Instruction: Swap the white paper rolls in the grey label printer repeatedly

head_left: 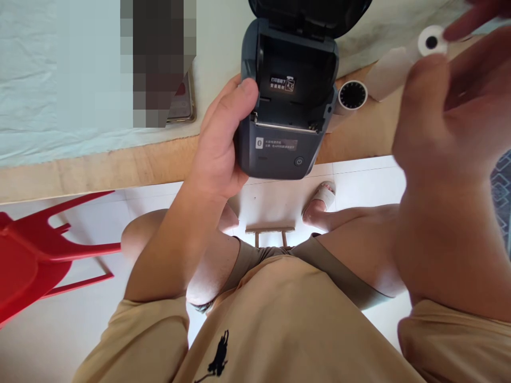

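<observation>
My left hand (219, 138) is closed around the side of a dark grey handheld label printer (277, 157), thumb on its left edge. The printer's black lid (309, 16) is swung up, and its roll bay (297, 64) shows a small label inside but no roll. At the upper right, my right hand (455, 101) pinches a small white paper roll (423, 40) with a dark core between thumb and finger. A loose strip of white paper (387, 74) hangs beside that roll. Another white roll (353, 96) with a black core stands just right of the printer.
A wooden table edge (80, 165) runs across, with a pale green cloth (32, 80) over the table. A phone (186, 101) lies partly hidden behind a blurred patch at the left. A red plastic chair (24, 260) is at the lower left, on the tiled floor.
</observation>
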A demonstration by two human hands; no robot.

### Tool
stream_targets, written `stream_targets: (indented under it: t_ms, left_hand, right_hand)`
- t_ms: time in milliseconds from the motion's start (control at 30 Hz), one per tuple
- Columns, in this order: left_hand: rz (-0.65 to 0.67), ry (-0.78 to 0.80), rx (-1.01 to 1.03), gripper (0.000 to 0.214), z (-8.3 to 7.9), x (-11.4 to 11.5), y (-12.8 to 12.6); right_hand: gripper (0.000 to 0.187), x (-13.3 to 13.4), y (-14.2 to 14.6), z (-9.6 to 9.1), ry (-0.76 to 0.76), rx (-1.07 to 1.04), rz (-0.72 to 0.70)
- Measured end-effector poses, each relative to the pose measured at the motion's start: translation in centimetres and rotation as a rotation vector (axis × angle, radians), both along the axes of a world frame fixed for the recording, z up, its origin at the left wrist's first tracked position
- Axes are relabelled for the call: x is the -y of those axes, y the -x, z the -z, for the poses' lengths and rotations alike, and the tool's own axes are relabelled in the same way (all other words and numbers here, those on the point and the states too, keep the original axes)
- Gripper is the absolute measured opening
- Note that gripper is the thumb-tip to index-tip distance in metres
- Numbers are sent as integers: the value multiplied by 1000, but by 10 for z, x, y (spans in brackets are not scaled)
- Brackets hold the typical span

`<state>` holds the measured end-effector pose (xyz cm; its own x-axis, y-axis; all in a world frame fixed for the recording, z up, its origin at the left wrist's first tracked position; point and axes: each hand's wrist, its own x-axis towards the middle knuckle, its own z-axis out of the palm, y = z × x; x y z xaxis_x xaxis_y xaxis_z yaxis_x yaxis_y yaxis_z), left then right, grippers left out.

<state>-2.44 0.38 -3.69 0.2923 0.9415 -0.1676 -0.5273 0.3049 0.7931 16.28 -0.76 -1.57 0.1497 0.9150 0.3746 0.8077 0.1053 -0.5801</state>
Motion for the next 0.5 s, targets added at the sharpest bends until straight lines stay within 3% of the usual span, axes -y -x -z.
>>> stream_targets:
  t_ms: [100,167,500]
  left_hand:
    - [39,1,-15,17,0,0,1]
    - [51,-2,-29,18,0,1,2]
    - [51,-29,-18,18,-1,0,2]
  right_hand:
    - [41,4,12,5,98,335,-148]
    - [44,4,17,11,183,450,-193]
    - [41,3,32,18,208,399,-55]
